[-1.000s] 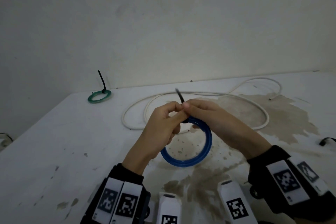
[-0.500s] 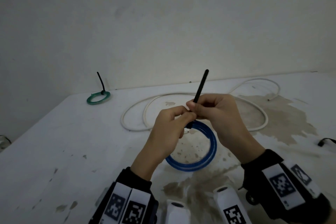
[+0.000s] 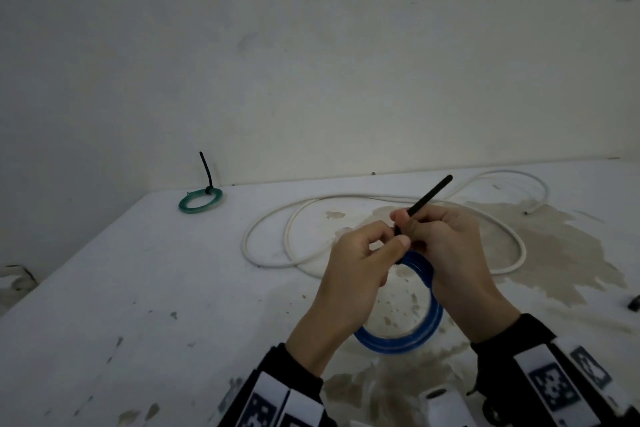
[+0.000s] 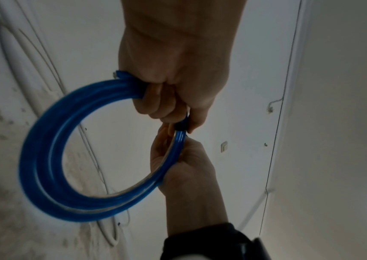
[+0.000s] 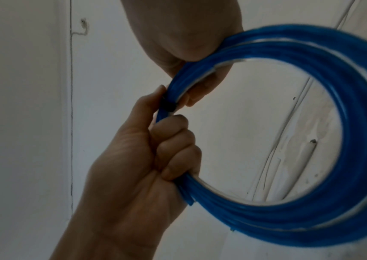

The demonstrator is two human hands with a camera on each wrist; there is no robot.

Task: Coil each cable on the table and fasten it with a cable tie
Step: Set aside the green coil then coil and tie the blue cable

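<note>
A blue cable coil hangs above the table, held up between both hands. My left hand grips the coil's top, fingers curled round the strands. My right hand pinches the black cable tie, whose tail sticks up and to the right. The tie's loop wraps the blue strands between the two hands and also shows in the right wrist view. Part of the coil's top is hidden by my fingers. A loose white cable lies in wide loops on the table behind.
A small green coil with a black tie standing up from it lies at the table's far left corner. A small black object sits at the right edge. The white table has brown stains, and a wall stands behind it.
The tie's tail has grown from a short stub to a long strip, then swung from upright to leaning right. Both hands shifted slightly right with the coil.
</note>
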